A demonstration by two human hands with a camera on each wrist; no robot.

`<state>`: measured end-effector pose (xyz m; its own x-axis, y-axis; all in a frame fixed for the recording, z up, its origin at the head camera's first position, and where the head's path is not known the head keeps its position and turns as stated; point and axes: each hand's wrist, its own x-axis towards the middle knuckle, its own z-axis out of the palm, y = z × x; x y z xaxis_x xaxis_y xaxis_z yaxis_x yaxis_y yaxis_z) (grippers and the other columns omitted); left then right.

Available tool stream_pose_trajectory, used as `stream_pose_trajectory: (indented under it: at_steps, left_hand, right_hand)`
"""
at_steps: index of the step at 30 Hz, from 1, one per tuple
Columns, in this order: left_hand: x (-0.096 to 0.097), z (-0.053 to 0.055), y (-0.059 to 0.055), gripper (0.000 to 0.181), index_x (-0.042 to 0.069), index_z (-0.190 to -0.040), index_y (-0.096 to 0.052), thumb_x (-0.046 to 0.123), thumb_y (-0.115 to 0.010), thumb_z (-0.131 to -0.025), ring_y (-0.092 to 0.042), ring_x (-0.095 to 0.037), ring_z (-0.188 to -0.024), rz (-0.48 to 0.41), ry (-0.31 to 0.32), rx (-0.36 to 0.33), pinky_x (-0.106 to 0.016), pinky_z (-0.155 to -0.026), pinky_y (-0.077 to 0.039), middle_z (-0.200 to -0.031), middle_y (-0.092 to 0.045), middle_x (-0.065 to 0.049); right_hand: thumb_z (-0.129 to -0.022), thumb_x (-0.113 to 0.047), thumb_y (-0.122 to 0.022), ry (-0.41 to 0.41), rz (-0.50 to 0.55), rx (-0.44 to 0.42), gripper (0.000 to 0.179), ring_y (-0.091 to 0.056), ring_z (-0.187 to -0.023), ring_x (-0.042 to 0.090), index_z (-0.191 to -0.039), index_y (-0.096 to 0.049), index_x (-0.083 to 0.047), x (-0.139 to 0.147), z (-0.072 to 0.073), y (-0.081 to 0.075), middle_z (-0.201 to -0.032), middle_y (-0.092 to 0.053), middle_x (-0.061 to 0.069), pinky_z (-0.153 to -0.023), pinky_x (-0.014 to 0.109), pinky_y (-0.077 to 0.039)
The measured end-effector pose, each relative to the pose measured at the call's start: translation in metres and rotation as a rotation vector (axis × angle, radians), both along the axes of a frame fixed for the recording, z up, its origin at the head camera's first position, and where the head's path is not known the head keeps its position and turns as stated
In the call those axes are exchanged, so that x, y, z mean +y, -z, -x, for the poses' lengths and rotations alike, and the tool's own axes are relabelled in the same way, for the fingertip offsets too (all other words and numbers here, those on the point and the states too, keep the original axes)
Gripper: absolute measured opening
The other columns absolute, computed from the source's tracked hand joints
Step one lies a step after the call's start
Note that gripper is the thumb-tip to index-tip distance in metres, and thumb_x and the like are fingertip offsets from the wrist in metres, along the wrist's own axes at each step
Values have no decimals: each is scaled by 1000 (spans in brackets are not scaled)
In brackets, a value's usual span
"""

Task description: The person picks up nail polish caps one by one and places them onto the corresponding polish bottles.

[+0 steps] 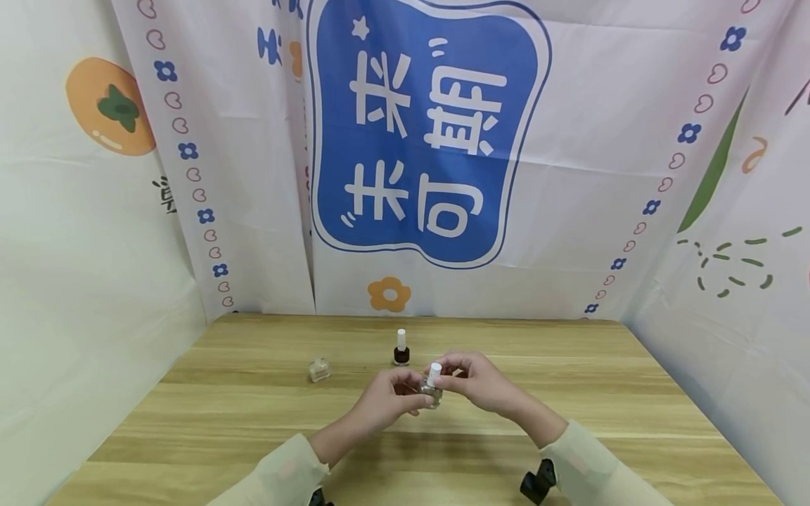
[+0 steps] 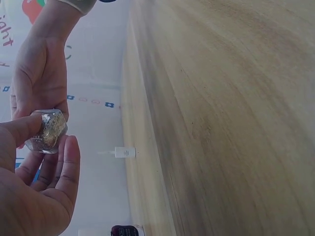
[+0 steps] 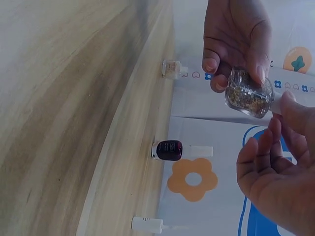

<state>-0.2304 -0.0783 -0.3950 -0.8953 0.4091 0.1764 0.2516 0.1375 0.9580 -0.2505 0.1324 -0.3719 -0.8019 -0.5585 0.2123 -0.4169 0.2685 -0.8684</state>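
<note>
Far left, an uncapped clear bottle [image 1: 319, 370] stands on the table [image 1: 253, 429]. Next, the left hand [image 1: 382, 402], reaching inward, pinches the glitter bottle [image 1: 431, 398] above the table; a weak pinch on smooth glass could let it rotate or drop. Behind, the capped dark bottle [image 1: 401, 356] stands upright. The right hand [image 1: 481, 383], wrist angled inward, pinches the held bottle's white cap [image 1: 434, 373]; removal while tilted could spill contents. Rightmost, a loose brush cap [image 3: 146, 224] seemingly stands brush-up, hidden in the head view.
</note>
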Motion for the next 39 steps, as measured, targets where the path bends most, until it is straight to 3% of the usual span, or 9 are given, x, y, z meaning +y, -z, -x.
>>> stream_pose_trajectory:
  at_steps: [7,12,17,26,39]
  left_hand:
    - [0,3,0,22,-2,-98,-68,10,-77,-83,-62,-18,-75,2,-8,6,-32,-64,-57,-87,-67,-7]
    - [0,4,2,21,-3,-98,-67,9,-77,-84,-62,-18,-74,-3,-13,9,-30,-63,-57,-87,-67,-7]
    - [1,4,3,20,-2,-98,-68,9,-77,-84,-62,-18,-73,-9,-22,14,-36,-64,-58,-86,-67,-6]
    - [4,2,3,20,0,-97,-68,10,-78,-82,-62,-17,-71,-18,-67,44,-38,-63,-58,-86,-68,-7]
    - [4,2,3,24,0,-97,-67,11,-80,-81,-62,-17,-71,-2,-94,65,-29,-61,-57,-86,-67,-7]
  right_hand:
    - [-90,-14,-70,107,28,13,11,-56,-83,20,-98,-71,-7,-6,-3,2,-89,-62,3,-69,29,-50]
    - [-89,-6,-70,154,34,12,7,-56,-79,21,-95,-70,-3,-10,-8,-2,-86,-61,3,-66,26,-49]
    - [-88,-4,-70,185,58,3,7,-55,-78,21,-94,-68,-1,-14,-11,-4,-85,-61,4,-63,24,-48]
    - [-86,-22,-76,213,115,-25,17,-54,-72,18,-91,-68,-7,-14,-4,11,-85,-61,5,-57,23,-45]
    - [-88,-19,-74,207,130,-36,19,-55,-74,18,-97,-67,-4,-16,-8,9,-86,-62,3,-59,26,-47]
